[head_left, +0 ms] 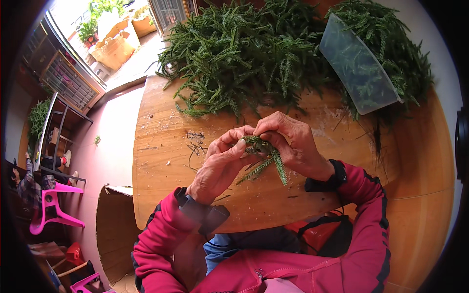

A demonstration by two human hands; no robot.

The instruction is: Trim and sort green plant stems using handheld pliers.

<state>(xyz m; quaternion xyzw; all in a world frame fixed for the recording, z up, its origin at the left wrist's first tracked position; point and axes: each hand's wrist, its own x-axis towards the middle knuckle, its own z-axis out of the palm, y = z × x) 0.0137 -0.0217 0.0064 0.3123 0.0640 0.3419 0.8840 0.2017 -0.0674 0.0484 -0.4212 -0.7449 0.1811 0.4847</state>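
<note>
Left hand (218, 160) and right hand (296, 145): thumbs and fingers in narrow pinches, both on 1 green sprig (279, 168). Sprig's over the wood table (168, 188), fronds hanging down. Big green pile (244, 61) behind, well apart.

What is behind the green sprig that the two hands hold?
Around the green sprig, the wooden table shows behind it. The patch covered by the sprig, the left hand and the right hand cannot be seen.
</note>
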